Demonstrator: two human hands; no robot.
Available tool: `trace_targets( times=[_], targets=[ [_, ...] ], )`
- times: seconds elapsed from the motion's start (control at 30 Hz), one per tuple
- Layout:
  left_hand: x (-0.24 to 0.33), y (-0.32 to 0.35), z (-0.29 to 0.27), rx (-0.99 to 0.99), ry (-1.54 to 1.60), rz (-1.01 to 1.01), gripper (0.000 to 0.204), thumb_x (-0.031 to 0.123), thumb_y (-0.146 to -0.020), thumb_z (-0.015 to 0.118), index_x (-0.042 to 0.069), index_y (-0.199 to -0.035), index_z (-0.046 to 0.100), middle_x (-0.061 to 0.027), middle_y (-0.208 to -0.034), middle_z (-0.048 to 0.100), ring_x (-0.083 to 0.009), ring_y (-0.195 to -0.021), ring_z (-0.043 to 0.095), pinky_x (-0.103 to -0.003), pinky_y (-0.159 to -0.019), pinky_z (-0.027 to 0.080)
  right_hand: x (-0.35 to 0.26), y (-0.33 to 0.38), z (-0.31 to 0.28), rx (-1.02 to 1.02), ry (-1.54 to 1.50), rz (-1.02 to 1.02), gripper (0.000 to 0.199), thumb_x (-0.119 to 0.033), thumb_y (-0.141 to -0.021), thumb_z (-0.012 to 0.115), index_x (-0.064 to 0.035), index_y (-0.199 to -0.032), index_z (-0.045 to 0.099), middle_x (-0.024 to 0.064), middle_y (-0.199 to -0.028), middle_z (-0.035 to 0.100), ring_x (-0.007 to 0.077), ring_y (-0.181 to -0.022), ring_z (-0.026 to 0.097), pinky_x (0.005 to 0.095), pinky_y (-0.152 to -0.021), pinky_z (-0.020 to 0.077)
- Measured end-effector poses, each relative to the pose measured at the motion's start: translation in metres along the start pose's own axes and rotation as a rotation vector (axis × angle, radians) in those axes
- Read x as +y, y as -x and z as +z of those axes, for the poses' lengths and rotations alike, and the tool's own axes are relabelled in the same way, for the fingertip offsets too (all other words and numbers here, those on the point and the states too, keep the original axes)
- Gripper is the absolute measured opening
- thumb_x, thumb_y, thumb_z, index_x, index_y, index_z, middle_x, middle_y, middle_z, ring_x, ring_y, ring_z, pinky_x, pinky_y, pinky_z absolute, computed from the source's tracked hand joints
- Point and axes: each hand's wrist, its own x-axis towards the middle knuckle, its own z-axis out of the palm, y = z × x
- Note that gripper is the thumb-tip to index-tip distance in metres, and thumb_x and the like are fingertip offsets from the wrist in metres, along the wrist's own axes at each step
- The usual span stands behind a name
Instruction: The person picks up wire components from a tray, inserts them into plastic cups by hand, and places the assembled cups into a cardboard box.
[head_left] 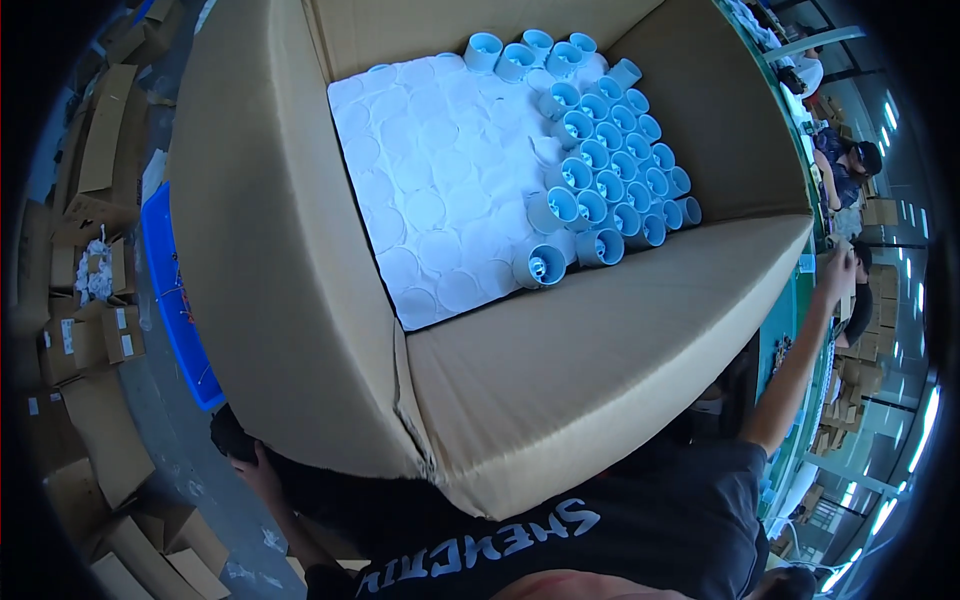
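A large open cardboard box (600, 370) fills the middle of the view in front of me. Inside, light-blue round cups (601, 247) stand in staggered rows on the right side, small shiny parts visible in some. White sheeting (440, 190) with round impressions covers the left side. My left hand (258, 478) is low beside the box's near left corner, its fingers curled against a dark, rounded object (230, 435). My right arm stretches out past the box's right side; its hand (838, 268) is over the green workbench (785, 335), fingers closed, their contents too small to make out.
A blue tray (178, 300) with small parts stands left of the box. Opened cartons (105, 330) and flattened cardboard (105, 440) crowd the floor farther left. Along the bench at right, another person (845, 165) in dark clothing is at work, and stacked cartons (880, 310) stand behind.
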Motion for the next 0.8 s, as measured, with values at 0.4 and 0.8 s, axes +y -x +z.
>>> trace_targets(
  times=[0.4, 0.8],
  targets=[
    [0.009, -0.001, 0.023, -0.116, -0.165, -0.145, 0.082, 0.052, -0.084, 0.059, 0.000, -0.140, 0.027, -0.0327, -0.132, 0.039, -0.0481, -0.119, 0.043, -0.052, -0.095, 0.041, -0.424, 0.225, 0.056, -2.147, 0.189, -1.514, 0.028, -0.017, -0.089, 0.060, -0.0076, -0.115, 0.063, 0.0147, -0.123, 0.053, 0.0313, -0.097, 0.059, 0.0388, -0.086, 0.0465],
    [0.071, 0.015, 0.000, -0.097, -0.095, -0.190, 0.087, 0.051, -0.081, 0.063, 0.001, -0.142, 0.025, -0.0297, -0.134, 0.039, -0.0441, -0.124, 0.039, -0.047, -0.104, 0.034, -0.470, 0.204, 0.068, -1.938, 0.309, -1.321, 0.038, -0.014, -0.085, 0.061, -0.0016, -0.121, 0.056, 0.0140, -0.118, 0.062, 0.0244, -0.099, 0.059, 0.0341, -0.086, 0.0465]
  ],
)
